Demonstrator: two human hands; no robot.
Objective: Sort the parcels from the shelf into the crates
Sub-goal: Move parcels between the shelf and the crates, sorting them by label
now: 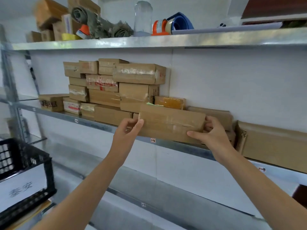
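Observation:
A long flat cardboard parcel (171, 123) with clear tape sits at the front edge of the middle metal shelf (103, 125). My left hand (127, 131) grips its left end and my right hand (211, 131) grips its right end, thumb under the lower edge. Behind it and to the left rises a stack of several brown parcels (116, 87), some with red-printed tape. An amber-wrapped parcel (169, 102) lies just behind the held one. A black plastic crate (25, 163) with a white paper label stands at the lower left.
A large dented carton (272, 145) lies on the shelf at right. The top shelf (149, 41) carries boxes, tape rolls, a clear bottle (142, 17) and a blue roll. A lower metal shelf (149, 188) runs beneath my arms. A white wall backs the rack.

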